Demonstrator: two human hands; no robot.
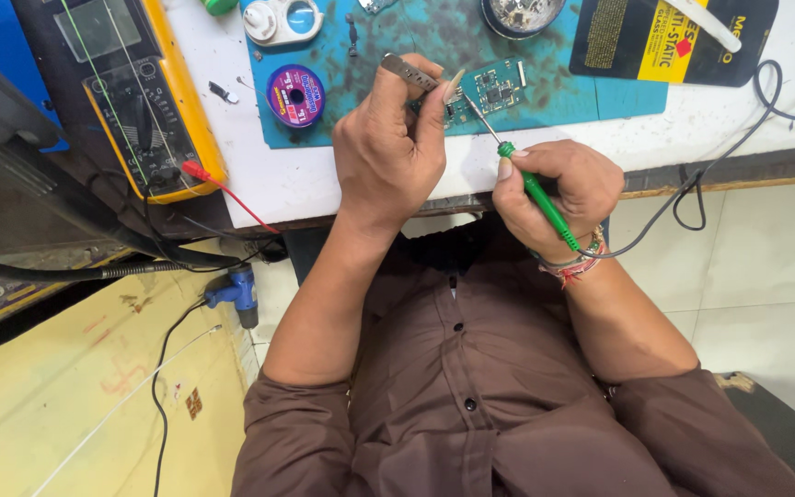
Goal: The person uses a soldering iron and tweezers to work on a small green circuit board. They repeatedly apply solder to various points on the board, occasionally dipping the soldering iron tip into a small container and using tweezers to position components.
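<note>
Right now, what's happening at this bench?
A person in a brown shirt is bent over a small green circuit board lying on a stained teal work mat. The left hand grips metal tweezers at the board's edge. The right hand holds a green-handled soldering iron, its tip touching the board. A yellow multimeter sits to the left.

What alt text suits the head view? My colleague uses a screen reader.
A person's right hand holds a green soldering iron to a small circuit board on a teal mat, while the left hand holds tweezers there.
</note>
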